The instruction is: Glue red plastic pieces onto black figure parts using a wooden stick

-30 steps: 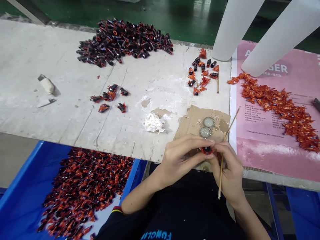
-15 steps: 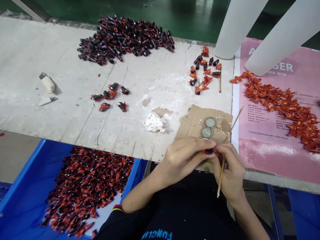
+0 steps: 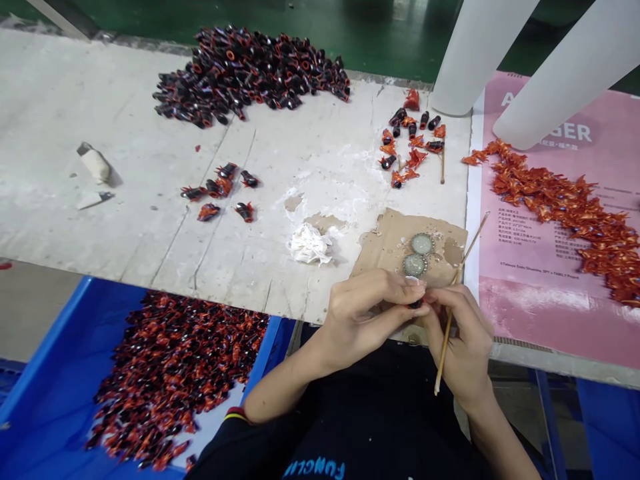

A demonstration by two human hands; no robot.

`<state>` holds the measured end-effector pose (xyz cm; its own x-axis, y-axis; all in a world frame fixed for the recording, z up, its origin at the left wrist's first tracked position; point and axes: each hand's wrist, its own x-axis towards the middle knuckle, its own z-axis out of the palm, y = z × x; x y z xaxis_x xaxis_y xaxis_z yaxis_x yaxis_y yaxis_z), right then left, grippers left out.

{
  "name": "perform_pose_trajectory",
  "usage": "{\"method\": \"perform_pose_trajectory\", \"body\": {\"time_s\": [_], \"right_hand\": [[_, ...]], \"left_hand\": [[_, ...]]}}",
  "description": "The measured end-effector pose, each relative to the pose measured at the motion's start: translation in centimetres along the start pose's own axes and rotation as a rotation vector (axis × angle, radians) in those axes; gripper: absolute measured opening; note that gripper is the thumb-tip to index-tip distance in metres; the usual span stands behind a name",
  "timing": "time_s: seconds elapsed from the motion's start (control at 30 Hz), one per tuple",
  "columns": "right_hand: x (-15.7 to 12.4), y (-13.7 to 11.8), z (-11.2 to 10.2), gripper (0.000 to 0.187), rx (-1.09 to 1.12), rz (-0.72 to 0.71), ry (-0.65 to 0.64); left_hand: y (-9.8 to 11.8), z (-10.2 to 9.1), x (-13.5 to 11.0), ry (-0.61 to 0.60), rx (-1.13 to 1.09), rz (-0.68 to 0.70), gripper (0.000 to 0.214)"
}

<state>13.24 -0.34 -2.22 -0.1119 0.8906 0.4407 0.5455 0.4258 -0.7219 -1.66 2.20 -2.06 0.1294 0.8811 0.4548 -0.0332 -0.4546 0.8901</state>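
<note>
Thumb and fingers of my left hand (image 3: 373, 307) pinch a small black and red piece (image 3: 416, 303), mostly hidden by the fingertips. My right hand (image 3: 460, 333) meets it there, its fingertips pressed against the piece's right side. A thin wooden stick (image 3: 443, 353) runs through the right hand's grip, slanting from below the palm up past the knuckles. Just beyond the hands, a piece of brown cardboard (image 3: 385, 233) carries two small round caps (image 3: 423, 244) filled with something pale. Loose orange spiky pieces (image 3: 550, 193) lie heaped on a pink printed sheet (image 3: 530, 307) at the right.
A big pile of black pieces (image 3: 250, 77) lies at the table's back. Several black-and-orange pieces (image 3: 219, 188) and a crumpled white tissue (image 3: 310, 244) rest mid-table. A blue bin (image 3: 50, 373) of joined pieces stands below left. White cylinders (image 3: 480, 53) stand at the back right.
The left fingers have shifted slightly around the small piece, and both hands stay together in nearly the same spot. The stick remains in the right hand.
</note>
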Motion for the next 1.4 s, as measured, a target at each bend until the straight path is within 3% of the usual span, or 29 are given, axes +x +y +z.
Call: {"method": "perform_pose_trajectory", "body": {"time_s": [0.23,0.57,0.73,1.07,1.4], "right_hand": [[-0.2,-0.3,0.2,0.008,0.076,0.055,-0.009],[0.4,-0.7,-0.5,0.023,0.304,0.093,-0.213],[0.4,-0.5,-0.5,0.027,0.405,0.076,-0.246],[0.8,-0.9,-0.8,0.014,0.358,0.023,-0.192],[0.4,-1.1,-0.5,0.022,0.229,-0.090,-0.117]], "left_hand": [[-0.3,0.5,-0.1,0.078,-0.441,-0.209,0.031],[-0.8,0.1,0.3,-0.028,-0.722,-0.320,0.026],[-0.9,0.1,0.1,-0.064,-0.786,-0.319,0.027],[-0.3,0.2,0.1,-0.082,-0.803,-0.351,0.026],[-0.1,0.2,-0.1,-0.066,-0.775,-0.395,0.020]]}}
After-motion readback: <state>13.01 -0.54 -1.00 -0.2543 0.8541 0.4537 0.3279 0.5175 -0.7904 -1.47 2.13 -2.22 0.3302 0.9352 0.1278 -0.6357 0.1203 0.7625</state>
